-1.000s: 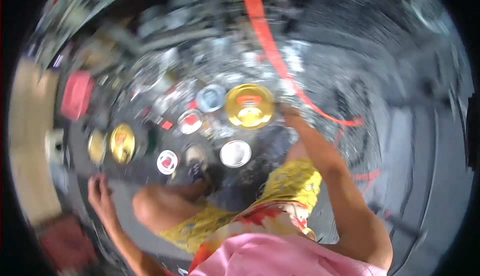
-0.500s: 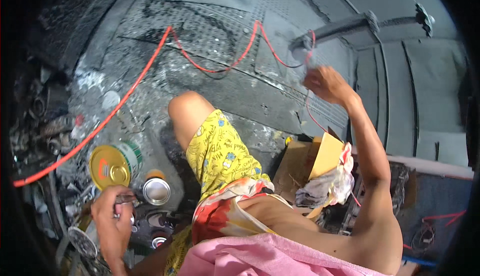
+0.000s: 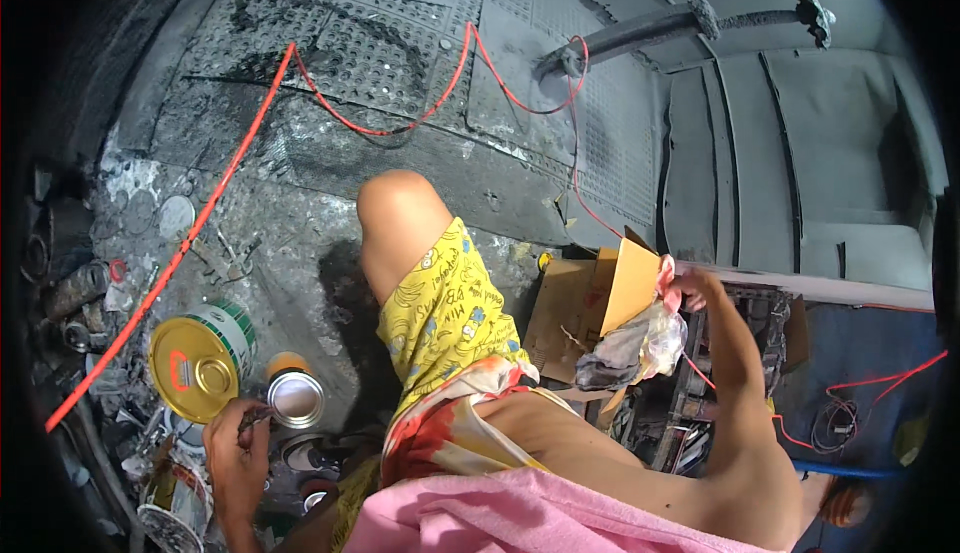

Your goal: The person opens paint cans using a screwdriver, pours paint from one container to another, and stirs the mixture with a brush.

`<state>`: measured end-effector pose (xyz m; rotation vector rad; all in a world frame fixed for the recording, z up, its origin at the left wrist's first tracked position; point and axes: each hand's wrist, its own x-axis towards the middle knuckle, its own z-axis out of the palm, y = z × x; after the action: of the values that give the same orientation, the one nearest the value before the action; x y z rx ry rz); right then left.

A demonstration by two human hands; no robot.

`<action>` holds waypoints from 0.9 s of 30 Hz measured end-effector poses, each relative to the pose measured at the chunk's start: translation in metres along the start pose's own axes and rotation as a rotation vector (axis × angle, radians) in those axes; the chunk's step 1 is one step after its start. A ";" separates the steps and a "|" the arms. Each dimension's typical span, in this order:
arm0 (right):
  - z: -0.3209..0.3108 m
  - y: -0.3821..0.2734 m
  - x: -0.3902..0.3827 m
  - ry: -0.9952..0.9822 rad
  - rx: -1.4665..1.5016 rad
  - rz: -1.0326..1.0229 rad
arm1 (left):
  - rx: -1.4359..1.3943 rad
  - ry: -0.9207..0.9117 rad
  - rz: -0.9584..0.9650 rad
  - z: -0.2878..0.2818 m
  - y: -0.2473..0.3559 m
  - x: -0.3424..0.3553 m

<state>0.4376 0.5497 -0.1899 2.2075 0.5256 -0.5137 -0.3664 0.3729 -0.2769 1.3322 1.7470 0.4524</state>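
While the left hand (image 3: pixel 237 450) is clenched round a thin dark tool (image 3: pixel 256 416) low at the left, the right hand (image 3: pixel 690 288) reaches out to the right and pinches a bundle of rags and clear plastic (image 3: pixel 640 345) in a cardboard box (image 3: pixel 590 303). The tool's tip pokes up and rightward from the fist, its long axis slanting toward a small silver-lidded tin (image 3: pixel 296 396) just beside it. A larger can with a gold lid (image 3: pixel 197 366) stands left of that tin. A red cable (image 3: pixel 180 253) runs diagonally across the grimy floor, and the bent knee in yellow shorts (image 3: pixel 440 303) lies between the two hands. Compared with half a second ago, the right hand has dropped from the grey pipe (image 3: pixel 640 28) down to the box, while the left has barely shifted
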 end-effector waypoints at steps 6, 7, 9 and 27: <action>0.080 0.047 0.090 0.725 0.574 -0.261 | 0.045 0.060 -0.019 -0.003 0.002 0.000; 0.066 0.056 0.090 0.799 0.644 -0.447 | 0.047 0.063 -0.023 -0.006 0.006 0.002; 0.016 0.105 0.094 1.087 0.807 -0.564 | -0.068 -0.019 -0.117 -0.009 0.012 0.014; -0.070 -0.159 -0.235 0.802 -0.072 -0.994 | -0.059 0.058 -0.001 -0.017 0.016 0.016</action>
<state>0.1726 0.6520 -0.1225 1.8845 2.0546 -0.0382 -0.3716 0.3966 -0.2624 1.2884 1.7679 0.5430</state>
